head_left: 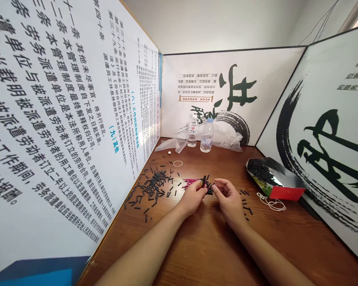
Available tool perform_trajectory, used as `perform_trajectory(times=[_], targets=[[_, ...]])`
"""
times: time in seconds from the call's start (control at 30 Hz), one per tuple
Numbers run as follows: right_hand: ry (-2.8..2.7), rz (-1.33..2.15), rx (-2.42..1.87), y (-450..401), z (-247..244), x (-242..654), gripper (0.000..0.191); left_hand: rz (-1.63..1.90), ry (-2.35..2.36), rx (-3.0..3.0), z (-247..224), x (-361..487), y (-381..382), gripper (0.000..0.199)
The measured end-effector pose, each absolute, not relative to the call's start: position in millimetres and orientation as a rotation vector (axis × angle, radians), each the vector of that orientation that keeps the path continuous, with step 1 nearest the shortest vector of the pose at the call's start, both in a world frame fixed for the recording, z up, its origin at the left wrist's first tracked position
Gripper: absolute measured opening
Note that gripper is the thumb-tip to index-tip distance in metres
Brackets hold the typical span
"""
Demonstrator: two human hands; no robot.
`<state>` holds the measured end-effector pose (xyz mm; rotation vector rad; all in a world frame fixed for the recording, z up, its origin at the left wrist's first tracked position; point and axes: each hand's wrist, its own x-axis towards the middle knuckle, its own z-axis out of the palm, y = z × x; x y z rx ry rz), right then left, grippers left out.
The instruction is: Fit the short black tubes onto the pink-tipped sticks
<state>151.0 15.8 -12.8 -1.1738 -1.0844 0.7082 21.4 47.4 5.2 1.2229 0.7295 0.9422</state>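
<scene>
My left hand point(193, 197) is closed around a few short black sticks point(205, 181), their ends poking out past the thumb and fingers. Just right of it, my right hand point(229, 197) has thumb and forefinger pinched together at the ends of those dark pieces; what sits between its fingertips is too small to make out. Thin pink-red sticks point(188, 183) lie on the table behind my left hand, partly hidden by it. To the left spreads a loose heap of short black sticks point(156, 183).
Several more black pieces point(247, 209) lie right of my right hand. An opened bag point(286, 192) holding black pieces stands at the right, with pale rubber bands point(275, 205) before it. Two bottles point(207, 137) and clear plastic point(174, 145) stand near the back panel point(197, 63).
</scene>
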Motion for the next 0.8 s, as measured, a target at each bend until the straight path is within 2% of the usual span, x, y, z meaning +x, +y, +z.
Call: perform_trajectory(times=[0.8], targets=[[-1.27, 0.649, -1.276, 15.1, -18.4, 152.8, 0.035, 0.92, 0.747, 1.239, 4.4, 21.0, 47.3, 0.016]])
